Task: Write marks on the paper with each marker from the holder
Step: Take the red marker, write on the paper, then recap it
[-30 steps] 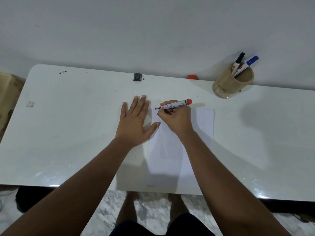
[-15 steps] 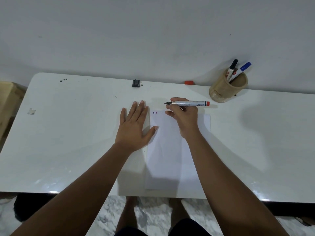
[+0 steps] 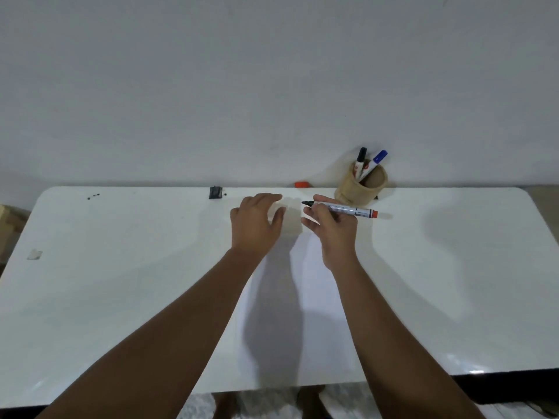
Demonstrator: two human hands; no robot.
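Across the white table (image 3: 121, 282), a sheet of paper (image 3: 317, 297) runs lengthwise from the near edge toward the wall, its far end under both hands
Left hand (image 3: 255, 225): raised over the paper's far left corner, fingers curled downward, nothing in it, grip released
Right hand (image 3: 334, 229): thumb and fingers pinch the marker (image 3: 341, 208) at mid-barrel, palm lifted clear of the sheet
Marker long axis: near horizontal, parallel to the table's far edge. Uncapped dark tip points left of the grip, toward the left hand; red end plug sticks out right of the grip. Barrel white-grey with small print, too fine to read
Tip held above the paper; cannot tell whether any marks lie beneath the hands
Holder (image 3: 361, 189): tan cylinder, just beyond and right of the grip, against the wall; holds a black-capped marker (image 3: 361, 160) and a blue-capped marker (image 3: 375, 163), both leaning
Red cap (image 3: 302, 184): at table's far edge, beyond the grip
Small black object (image 3: 215, 192): far edge, left of both hands
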